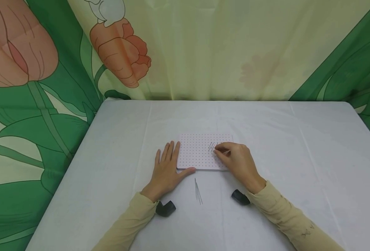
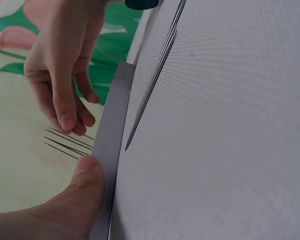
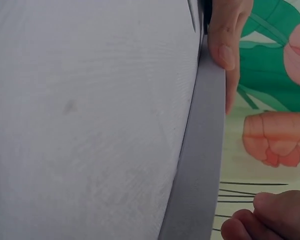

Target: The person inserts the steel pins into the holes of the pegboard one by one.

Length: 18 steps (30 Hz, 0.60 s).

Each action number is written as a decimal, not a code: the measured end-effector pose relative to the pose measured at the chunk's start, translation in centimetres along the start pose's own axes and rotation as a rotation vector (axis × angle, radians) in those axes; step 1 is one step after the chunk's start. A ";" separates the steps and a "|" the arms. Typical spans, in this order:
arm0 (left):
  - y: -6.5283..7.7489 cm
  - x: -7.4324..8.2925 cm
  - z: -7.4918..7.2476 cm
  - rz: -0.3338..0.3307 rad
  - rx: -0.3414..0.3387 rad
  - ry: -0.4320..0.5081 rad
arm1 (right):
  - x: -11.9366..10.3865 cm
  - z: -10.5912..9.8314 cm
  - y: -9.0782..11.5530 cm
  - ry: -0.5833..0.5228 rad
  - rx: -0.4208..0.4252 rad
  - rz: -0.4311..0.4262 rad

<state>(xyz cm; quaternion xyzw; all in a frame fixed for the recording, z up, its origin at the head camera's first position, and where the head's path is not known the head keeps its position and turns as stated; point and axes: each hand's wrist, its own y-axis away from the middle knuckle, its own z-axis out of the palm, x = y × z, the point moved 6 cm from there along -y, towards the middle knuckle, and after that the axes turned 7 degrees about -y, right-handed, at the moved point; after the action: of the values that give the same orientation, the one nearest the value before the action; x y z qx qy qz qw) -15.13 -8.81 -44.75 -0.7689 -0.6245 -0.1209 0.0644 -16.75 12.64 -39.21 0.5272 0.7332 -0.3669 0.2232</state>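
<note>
A white board with rows of small holes (image 1: 194, 153) lies on the table, and several thin metal needles (image 1: 210, 146) stand upright in it. My right hand (image 1: 239, 162) is over the board's right part, thumb and fingertips pinched together at a needle (image 2: 89, 137) whose lower end shows below them. My left hand (image 1: 166, 170) lies with fingers spread along the board's left side, its thumb (image 2: 87, 175) touching the front edge. Several loose needles (image 1: 198, 191) lie in a narrow bunch on the cloth before the board. The right fingertips hide part of the standing needles.
A white cloth covers the table (image 1: 297, 146). Black wrist devices (image 1: 166, 209) show beside both sleeves. Behind the table's far edge hangs a printed curtain (image 1: 219, 52) with flowers, leaves and a carrot.
</note>
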 end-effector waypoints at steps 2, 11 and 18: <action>0.0 0.0 0.0 -0.001 -0.003 0.001 | -0.2 -0.1 0.2 -0.001 -0.001 0.000; 0.0 0.0 0.0 0.005 0.017 0.012 | -1.8 -0.2 0.9 -0.013 -0.018 -0.032; -0.1 0.0 0.1 0.009 0.018 0.011 | -2.8 0.2 1.5 -0.015 -0.047 -0.057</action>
<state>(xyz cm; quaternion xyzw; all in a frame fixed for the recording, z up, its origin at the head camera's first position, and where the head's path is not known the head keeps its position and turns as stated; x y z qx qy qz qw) -15.20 -8.76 -44.81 -0.7703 -0.6219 -0.1191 0.0751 -14.43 11.04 -37.81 0.4980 0.7547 -0.3596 0.2305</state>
